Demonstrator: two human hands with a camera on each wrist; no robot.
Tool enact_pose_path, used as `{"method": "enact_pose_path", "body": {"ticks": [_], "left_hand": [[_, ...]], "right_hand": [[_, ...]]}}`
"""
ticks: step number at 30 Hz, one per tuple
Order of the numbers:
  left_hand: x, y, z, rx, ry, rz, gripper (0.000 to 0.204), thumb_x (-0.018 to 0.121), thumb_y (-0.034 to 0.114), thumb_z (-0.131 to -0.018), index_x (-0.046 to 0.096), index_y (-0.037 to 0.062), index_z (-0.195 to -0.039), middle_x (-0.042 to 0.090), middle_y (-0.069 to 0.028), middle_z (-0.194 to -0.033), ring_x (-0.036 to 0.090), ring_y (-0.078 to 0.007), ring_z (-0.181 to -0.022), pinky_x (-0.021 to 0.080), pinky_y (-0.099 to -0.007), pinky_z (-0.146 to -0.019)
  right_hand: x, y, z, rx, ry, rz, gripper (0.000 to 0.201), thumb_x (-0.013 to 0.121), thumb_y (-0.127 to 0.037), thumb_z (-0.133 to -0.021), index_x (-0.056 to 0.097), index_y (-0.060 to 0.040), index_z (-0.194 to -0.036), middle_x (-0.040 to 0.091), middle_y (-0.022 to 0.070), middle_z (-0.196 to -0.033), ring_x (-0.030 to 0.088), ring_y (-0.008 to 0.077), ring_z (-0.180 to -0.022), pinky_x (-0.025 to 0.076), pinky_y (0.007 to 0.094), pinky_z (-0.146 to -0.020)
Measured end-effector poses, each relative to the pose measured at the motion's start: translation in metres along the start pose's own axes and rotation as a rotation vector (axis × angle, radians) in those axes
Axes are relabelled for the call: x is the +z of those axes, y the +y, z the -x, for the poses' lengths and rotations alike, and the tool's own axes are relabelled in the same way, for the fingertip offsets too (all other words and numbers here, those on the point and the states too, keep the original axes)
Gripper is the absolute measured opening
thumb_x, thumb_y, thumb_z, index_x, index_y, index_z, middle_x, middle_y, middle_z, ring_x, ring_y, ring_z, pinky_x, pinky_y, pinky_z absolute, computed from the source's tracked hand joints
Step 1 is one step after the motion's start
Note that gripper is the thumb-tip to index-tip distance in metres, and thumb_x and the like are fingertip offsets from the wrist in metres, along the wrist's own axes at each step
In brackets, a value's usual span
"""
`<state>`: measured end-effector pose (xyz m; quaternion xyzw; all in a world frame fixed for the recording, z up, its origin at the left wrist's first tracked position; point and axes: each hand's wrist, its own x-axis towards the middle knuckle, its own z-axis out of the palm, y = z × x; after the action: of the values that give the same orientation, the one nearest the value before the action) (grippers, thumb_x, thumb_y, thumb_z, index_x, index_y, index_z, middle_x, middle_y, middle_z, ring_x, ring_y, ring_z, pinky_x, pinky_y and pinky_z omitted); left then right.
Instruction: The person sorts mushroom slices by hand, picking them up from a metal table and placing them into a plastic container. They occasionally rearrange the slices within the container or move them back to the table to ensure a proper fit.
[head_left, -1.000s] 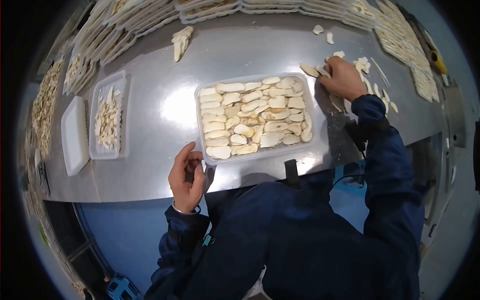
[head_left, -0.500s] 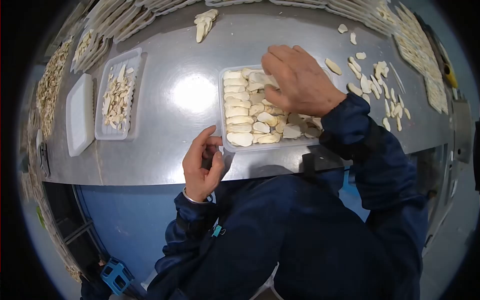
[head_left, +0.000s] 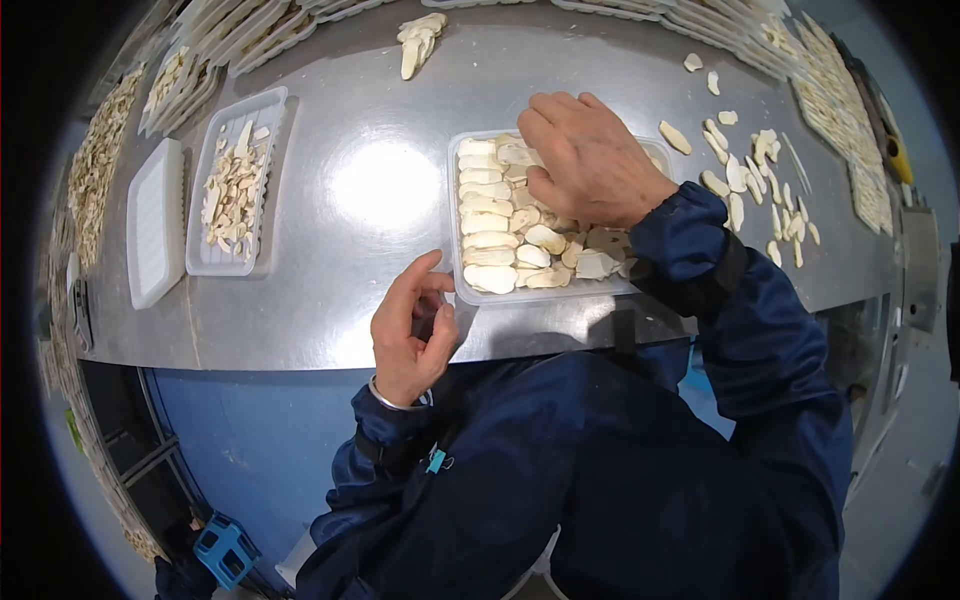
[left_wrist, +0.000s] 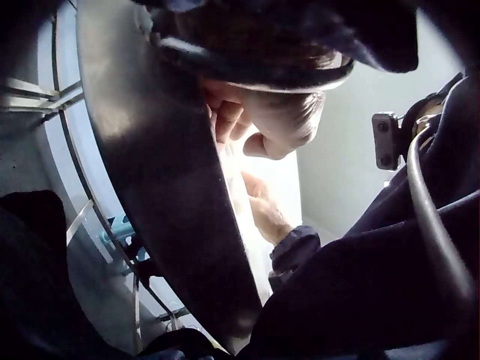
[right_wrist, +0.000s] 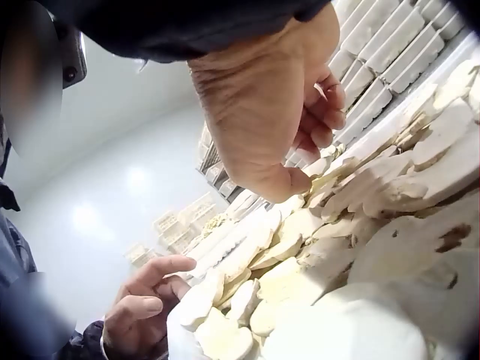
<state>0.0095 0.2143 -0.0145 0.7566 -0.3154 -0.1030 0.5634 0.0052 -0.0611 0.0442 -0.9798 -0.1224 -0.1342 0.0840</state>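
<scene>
A clear plastic tray (head_left: 545, 297) holds rows of overlapping pale mushroom slices (head_left: 487, 222) on the steel table. Bent over the tray's back middle, my right hand (head_left: 598, 165) covers part of the rows. In the right wrist view its thumb and curled fingers pinch at the edge of a mushroom slice (right_wrist: 324, 182), down among the others. My left hand (head_left: 408, 335) stays at the tray's front left corner, its fingers loosely bent and the fingertips right at the rim. Loose mushroom slices (head_left: 735, 175) lie scattered to the right of the tray.
To the left stand another tray (head_left: 268, 185) of small mushroom pieces and a white tray (head_left: 155, 225) beside it. A small heap of slices (head_left: 420, 42) lies at the back. Stacked filled trays (head_left: 265, 45) line the rear edge. A yellow-handled tool (head_left: 897, 160) is at far right.
My right hand has moved left from the loose slices to above the tray, then stayed there. The left hand keeps its place beside the tray. The head view has shifted.
</scene>
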Motion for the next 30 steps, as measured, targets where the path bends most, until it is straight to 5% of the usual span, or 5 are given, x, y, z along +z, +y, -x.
{"method": "enact_pose_path", "body": {"ticks": [11,13,16,23,30], "left_hand": [[-0.001,0.007,0.001,-0.071,-0.037,0.034,0.049,0.050,-0.005,-0.083,0.048,-0.0025,-0.132,0.062,-0.0060,-0.094,0.048,-0.0075,-0.074,0.040,-0.0207,-0.068],[0.000,0.009,0.001,-0.066,-0.035,0.026,0.049,0.050,-0.004,-0.083,0.048,-0.0026,-0.132,0.062,-0.0059,-0.094,0.048,-0.0078,-0.075,0.040,-0.0212,-0.070],[0.001,0.010,0.000,-0.076,-0.027,0.043,0.049,0.052,-0.002,-0.083,0.048,-0.0032,-0.131,0.062,-0.0061,-0.093,0.048,-0.0084,-0.076,0.039,-0.0217,-0.071],[0.004,0.007,0.001,-0.094,0.024,0.031,0.049,0.054,0.000,-0.081,0.050,-0.0039,-0.130,0.063,-0.0070,-0.092,0.047,-0.0081,-0.072,0.038,-0.0213,-0.066],[0.005,0.007,0.002,-0.095,0.030,0.034,0.049,0.053,-0.001,-0.081,0.050,-0.0039,-0.130,0.063,-0.0081,-0.092,0.048,-0.0085,-0.072,0.039,-0.0214,-0.067]], "right_hand": [[-0.036,0.050,0.021,0.164,0.277,-0.058,0.023,0.063,-0.020,-0.076,0.058,-0.0018,-0.090,0.060,0.0178,-0.088,0.059,0.0362,-0.086,0.047,0.0443,-0.076],[-0.061,0.094,0.049,0.338,0.147,0.115,0.025,0.062,-0.021,-0.078,0.062,-0.0030,-0.095,0.062,0.0195,-0.092,0.061,0.0374,-0.087,0.050,0.0434,-0.076],[-0.062,0.132,0.081,0.725,-0.432,0.345,0.023,0.063,-0.021,-0.081,0.060,-0.0039,-0.096,0.061,0.0141,-0.089,0.061,0.0331,-0.078,0.048,0.0416,-0.070],[-0.026,0.120,0.103,0.441,-0.067,0.174,0.023,0.061,-0.024,-0.083,0.060,-0.0020,-0.085,0.059,0.0152,-0.076,0.061,0.0359,-0.077,0.049,0.0432,-0.071],[-0.037,0.115,0.099,0.765,-0.233,0.106,0.021,0.058,-0.020,-0.080,0.066,-0.0017,-0.085,0.065,0.0175,-0.085,0.063,0.0374,-0.079,0.051,0.0439,-0.076]]}}
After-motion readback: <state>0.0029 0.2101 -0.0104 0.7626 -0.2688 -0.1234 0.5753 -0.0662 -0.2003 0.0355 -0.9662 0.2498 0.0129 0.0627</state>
